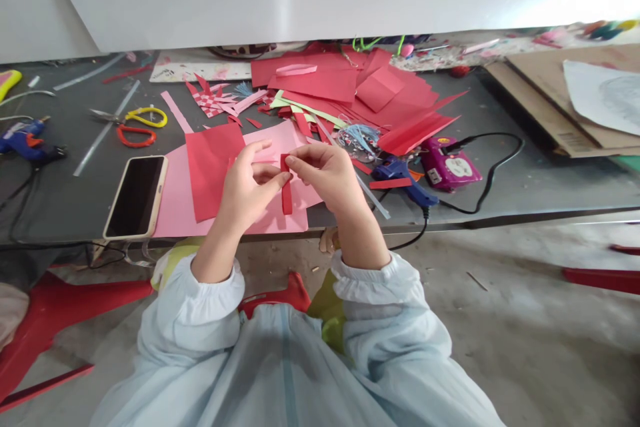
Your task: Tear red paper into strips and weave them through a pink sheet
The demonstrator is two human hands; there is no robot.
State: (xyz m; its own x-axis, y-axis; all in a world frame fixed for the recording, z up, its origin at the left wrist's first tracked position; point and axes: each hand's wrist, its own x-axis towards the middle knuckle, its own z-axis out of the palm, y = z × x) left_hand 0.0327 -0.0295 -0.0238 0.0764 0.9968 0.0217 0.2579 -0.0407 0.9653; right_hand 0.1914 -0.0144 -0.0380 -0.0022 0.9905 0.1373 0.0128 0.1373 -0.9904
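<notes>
A narrow red paper strip (287, 199) hangs upright between my hands. My right hand (325, 173) pinches its upper part between thumb and fingers. My left hand (253, 183) meets the strip's left edge with its thumb and fingertips, also closed on it. Under both hands lie pink paper sheets (175, 190), and a red paper rectangle (215, 163) rests on them just left of my left hand. Part of the strip is covered by my fingers.
Left are a phone (135, 197), scissors (140, 127) and a blue glue gun (25, 140). Red paper sheets (320, 87) pile up behind. A second blue glue gun (407, 183), a purple box (450, 167) with a black cable and cardboard (555, 100) lie right.
</notes>
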